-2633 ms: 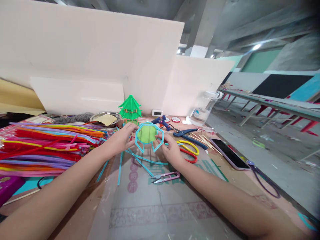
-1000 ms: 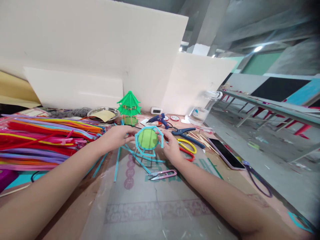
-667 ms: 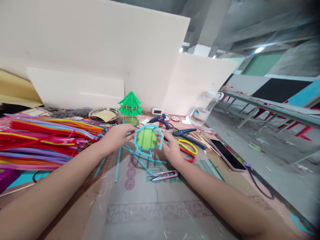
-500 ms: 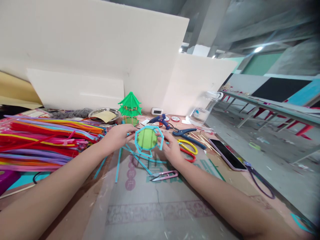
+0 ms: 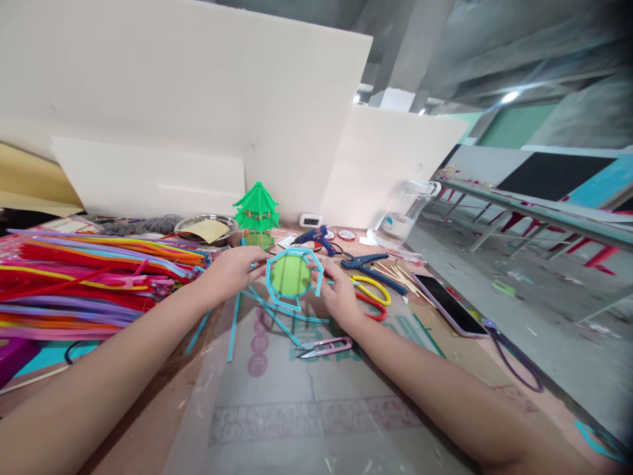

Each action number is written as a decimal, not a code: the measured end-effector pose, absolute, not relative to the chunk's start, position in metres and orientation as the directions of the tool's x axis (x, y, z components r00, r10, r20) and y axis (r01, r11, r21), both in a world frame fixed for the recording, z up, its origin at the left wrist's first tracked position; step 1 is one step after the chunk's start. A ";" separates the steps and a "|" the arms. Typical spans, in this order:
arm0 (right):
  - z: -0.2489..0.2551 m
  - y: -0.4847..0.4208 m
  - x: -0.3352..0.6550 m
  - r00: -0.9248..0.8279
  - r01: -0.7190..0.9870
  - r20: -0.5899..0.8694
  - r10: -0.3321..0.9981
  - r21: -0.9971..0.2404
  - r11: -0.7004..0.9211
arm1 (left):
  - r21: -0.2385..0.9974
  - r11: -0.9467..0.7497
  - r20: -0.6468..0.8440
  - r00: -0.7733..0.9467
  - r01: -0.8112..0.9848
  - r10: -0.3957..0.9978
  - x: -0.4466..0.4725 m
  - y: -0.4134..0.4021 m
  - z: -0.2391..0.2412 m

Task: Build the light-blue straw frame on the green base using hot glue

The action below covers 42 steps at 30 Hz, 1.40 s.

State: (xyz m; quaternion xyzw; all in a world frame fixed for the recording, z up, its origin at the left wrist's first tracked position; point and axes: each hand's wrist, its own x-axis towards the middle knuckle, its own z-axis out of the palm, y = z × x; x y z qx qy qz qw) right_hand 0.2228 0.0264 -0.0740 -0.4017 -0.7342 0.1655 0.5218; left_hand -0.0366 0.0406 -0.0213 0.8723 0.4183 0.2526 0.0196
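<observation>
Between my hands is a green disc (image 5: 291, 276) with a blue pipe-cleaner frame (image 5: 268, 280) bent in an angular ring around it. My left hand (image 5: 242, 269) pinches its left edge. My right hand (image 5: 339, 290) is closed on its right side, where the blue strip stands away from the disc. Loose blue pipe cleaners (image 5: 235, 330) lie below and to the left. Pink-handled thread snips (image 5: 324, 348) rest on the plastic sheet just under the disc. A small green tiered-roof pavilion model (image 5: 258, 214) stands behind my left hand.
Bundled colourful pipe cleaners (image 5: 89, 284) fill the left. A glue gun (image 5: 316, 239), pliers (image 5: 366, 261), yellow-and-red-handled scissors (image 5: 373, 290), wooden sticks (image 5: 403, 280), a phone (image 5: 450, 305) and a clear bottle (image 5: 403, 214) lie or stand right. White boards (image 5: 173, 99) rise behind.
Almost nothing differs. Both hands keep their hold on the green disc and its blue frame, and the whole view shifts very slightly.
</observation>
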 end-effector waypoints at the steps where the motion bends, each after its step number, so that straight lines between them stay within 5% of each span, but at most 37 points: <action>1: -0.073 0.026 0.223 -0.134 0.424 0.628 0.766 -0.662 0.617 | 0.244 -0.644 0.420 0.520 0.725 0.744 -0.037 0.041 -0.022; 15: -0.072 0.024 0.224 -0.144 0.429 0.639 0.755 -0.647 0.630 | 0.268 -0.663 0.430 0.529 0.699 0.732 -0.035 0.037 -0.015; 22: -0.071 0.027 0.221 -0.141 0.449 0.499 0.855 -0.738 0.504 | 0.233 -0.585 0.354 0.492 0.777 0.795 -0.034 0.039 -0.021; 35: -0.078 0.037 0.222 -0.107 0.445 0.357 0.928 -0.817 0.366 | 0.657 -0.510 0.260 0.468 0.555 0.845 -0.034 0.055 -0.042; 42: -0.086 0.044 0.223 -0.055 0.406 0.314 0.948 -0.860 0.309 | 0.563 -0.536 0.073 0.609 0.629 0.790 -0.036 0.042 -0.025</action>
